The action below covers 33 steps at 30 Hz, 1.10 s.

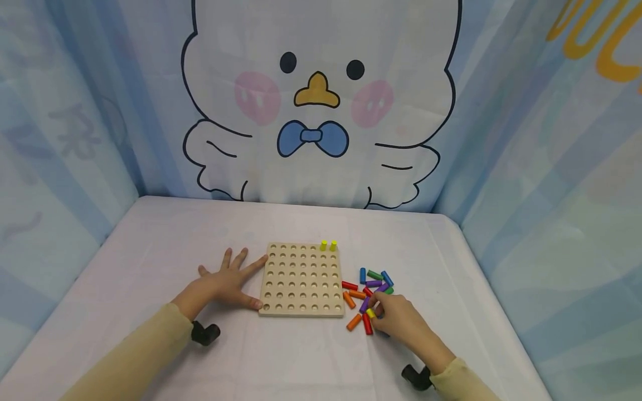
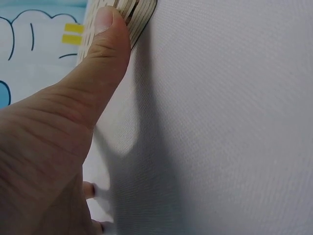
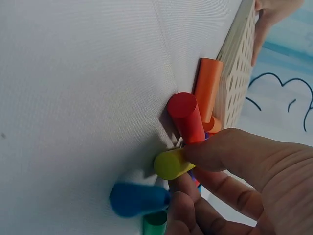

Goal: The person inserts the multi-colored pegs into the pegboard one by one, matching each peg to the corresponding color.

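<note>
My left hand (image 1: 228,284) lies with fingers spread at the left side of a wooden peg board (image 1: 301,313). Its thumb (image 2: 115,34) touches the near left corner, and the index fingertip meets the left edge higher up. Two yellow pegs (image 1: 323,245) stand upright in holes at the board's far right corner. Right of the board, my right hand (image 1: 403,320) pinches another yellow peg (image 3: 168,165) between thumb and fingers, low over the tabletop. Close around it are a red peg (image 3: 187,117), a blue peg (image 3: 137,199) and a green peg (image 3: 155,223).
Several loose pegs lie scattered right of the board, among them an orange peg (image 1: 354,322), a purple peg (image 1: 373,284) and a blue peg (image 1: 363,275). A white cloth (image 1: 200,223) covers the table. Printed curtains (image 1: 311,178) enclose its back and sides.
</note>
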{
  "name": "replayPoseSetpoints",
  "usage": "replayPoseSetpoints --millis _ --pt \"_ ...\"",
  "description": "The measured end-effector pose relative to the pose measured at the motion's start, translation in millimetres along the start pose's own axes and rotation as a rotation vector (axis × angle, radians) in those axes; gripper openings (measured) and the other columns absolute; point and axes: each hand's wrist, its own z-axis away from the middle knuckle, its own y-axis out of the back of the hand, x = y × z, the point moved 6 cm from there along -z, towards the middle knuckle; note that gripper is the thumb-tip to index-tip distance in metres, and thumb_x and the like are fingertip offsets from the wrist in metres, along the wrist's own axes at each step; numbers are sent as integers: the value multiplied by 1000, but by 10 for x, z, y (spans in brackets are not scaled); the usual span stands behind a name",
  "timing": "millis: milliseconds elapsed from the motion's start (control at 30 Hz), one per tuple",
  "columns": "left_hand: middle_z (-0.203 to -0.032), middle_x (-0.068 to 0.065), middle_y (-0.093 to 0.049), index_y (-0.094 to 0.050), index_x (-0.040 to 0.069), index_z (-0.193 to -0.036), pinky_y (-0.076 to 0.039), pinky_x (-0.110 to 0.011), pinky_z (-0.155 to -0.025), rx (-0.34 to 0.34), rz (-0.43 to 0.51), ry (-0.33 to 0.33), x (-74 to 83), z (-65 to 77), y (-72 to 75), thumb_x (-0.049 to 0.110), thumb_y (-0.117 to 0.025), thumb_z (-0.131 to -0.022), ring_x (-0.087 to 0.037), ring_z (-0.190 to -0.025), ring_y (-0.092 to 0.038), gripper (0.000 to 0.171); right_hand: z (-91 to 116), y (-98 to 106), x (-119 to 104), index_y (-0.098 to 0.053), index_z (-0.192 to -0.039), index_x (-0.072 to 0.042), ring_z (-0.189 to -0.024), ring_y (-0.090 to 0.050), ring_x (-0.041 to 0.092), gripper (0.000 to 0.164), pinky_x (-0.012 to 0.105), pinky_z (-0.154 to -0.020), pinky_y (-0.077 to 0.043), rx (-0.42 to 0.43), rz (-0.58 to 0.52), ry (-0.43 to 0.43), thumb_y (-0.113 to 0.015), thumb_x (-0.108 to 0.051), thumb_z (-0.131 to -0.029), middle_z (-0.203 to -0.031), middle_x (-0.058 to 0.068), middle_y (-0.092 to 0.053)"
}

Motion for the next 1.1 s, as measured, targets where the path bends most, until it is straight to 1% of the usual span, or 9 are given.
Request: replayPoseSetpoints --millis 233,333,467,567,667,767,833,1000,1100 --pt "-172 -26 4 -15 32 -167 3 -97 -92 -4 -1 5 -2 -4 -8 80 -76 -69 -60 -152 15 125 -3 56 -50 -70 -102 -12 -68 -54 16 25 27 -57 -49 50 -38 10 -79 -1 -82 -81 1 -61" --pt "-172 -26 4 -15 32 -167 2 -97 -93 -4 -5 3 -2 -4 -13 80 -76 -69 -60 -152 15 124 -10 79 -74 -71 -106 -13 -71 -54 16 26 26 -58 -51 68 -41 14 -79 -2 -84 -83 0 -62" --pt "-172 -25 4 -16 33 -167 2 -97 -92 -2 -7 -2 3 -3 -13 81 -75 -69 -60 -152 15 124 -37 105 -127 -72 -110 -14 -73 -53 16 27 25 -59 -49 100 -31 39 -80 -5 -86 -81 -1 -60" --pt "-172 -25 4 -15 32 -167 3 -97 -92 -1 -7 -1 0 -6 -11 81 -75 -69 -60 -152 15 124 -74 125 -183 -72 -111 -14 -74 -54 15 27 25 -62 -51 123 -47 58 -80 -5 -87 -82 -1 -61" --pt "-172 -25 4 -15 32 -167 3 -97 -93 -2 -4 2 -9 -7 -6 81 -75 -69 -60 -152 15 124 -119 138 -241 -71 -112 -13 -76 -56 15 27 24 -63 -54 131 -70 60 -79 -5 -88 -88 -1 -64" --pt "-172 -25 4 -15 33 -167 3 -97 -93 -3 -1 0 -13 -9 -6 81 -75 -69 -60 -152 16 125 -169 148 -299 -70 -113 -12 -75 -57 15 27 25 -63 -55 132 -75 61 -78 -5 -89 -91 1 -64" --pt "-172 -25 5 -15 33 -167 3 -97 -93 -8 -2 2 -17 -14 -15 81 -75 -69 -59 -152 16 125 -205 161 -337 -69 -114 -12 -77 -57 15 28 26 -65 -56 137 -77 67 -78 -5 -89 -93 2 -64" --pt "-173 -23 6 -14 34 -167 4 -96 -94 -14 -10 10 -29 -29 -34 82 -75 -69 -58 -153 17 125 -314 185 -420 -67 -114 -13 -80 -58 16 29 27 -69 -57 157 -133 79 -76 -4 -89 -98 4 -65" --pt "-172 -24 5 -15 34 -167 4 -96 -93 -11 -5 9 -35 -34 -35 82 -75 -68 -58 -152 17 125 -367 197 -457 -67 -113 -15 -81 -60 16 26 27 -69 -58 172 -156 80 -76 -6 -89 -101 3 -67"
